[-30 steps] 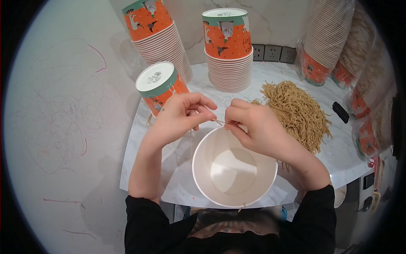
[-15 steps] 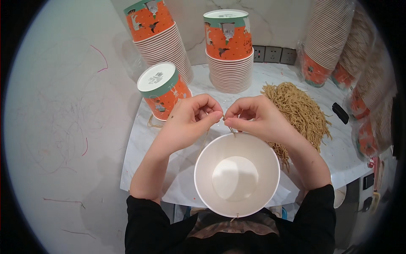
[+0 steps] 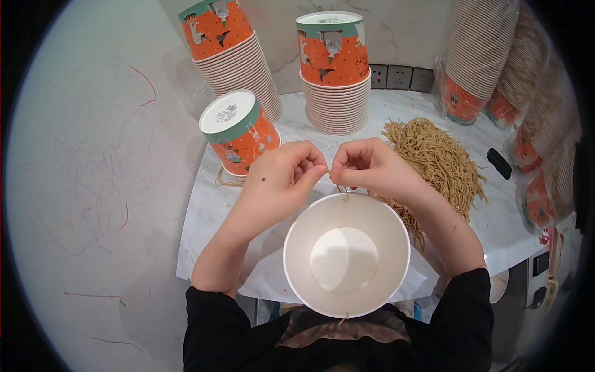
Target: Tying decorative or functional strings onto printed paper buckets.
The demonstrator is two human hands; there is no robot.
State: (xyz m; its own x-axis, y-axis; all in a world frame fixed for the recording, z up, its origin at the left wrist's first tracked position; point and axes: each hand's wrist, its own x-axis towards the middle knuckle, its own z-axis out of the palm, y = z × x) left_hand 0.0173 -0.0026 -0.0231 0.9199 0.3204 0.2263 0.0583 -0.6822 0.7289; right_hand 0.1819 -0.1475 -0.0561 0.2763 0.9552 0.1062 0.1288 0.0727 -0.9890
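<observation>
A white-lined paper bucket (image 3: 390, 254) stands mouth up at the table's near edge, with a knotted bit of tan cord (image 3: 345, 318) at its near rim. Over its far rim, my left hand (image 3: 282, 172) and my right hand (image 3: 370, 166) pinch a thin tan cord (image 3: 339, 185) between thumbs and forefingers. The cord runs down to the far rim, where a short piece shows inside the wall. My fingertips are close together, a small stretch of cord between them. To the right of my right hand lies a heap of tan cords (image 3: 440, 164), partly covered by my forearm.
An upside-down orange and green bucket (image 3: 238, 133) sits beyond my left hand. Two tall stacks of upturned buckets (image 3: 338, 108) stand at the back. Plastic-wrapped bucket stacks (image 3: 474, 56) line the right, near a black object (image 3: 499, 164). Wall sockets (image 3: 398, 77) are behind.
My fingertips have drawn slightly apart, showing more cord between them. A bit of cord now shows inside the bucket's far wall. The bucket has barely moved.
</observation>
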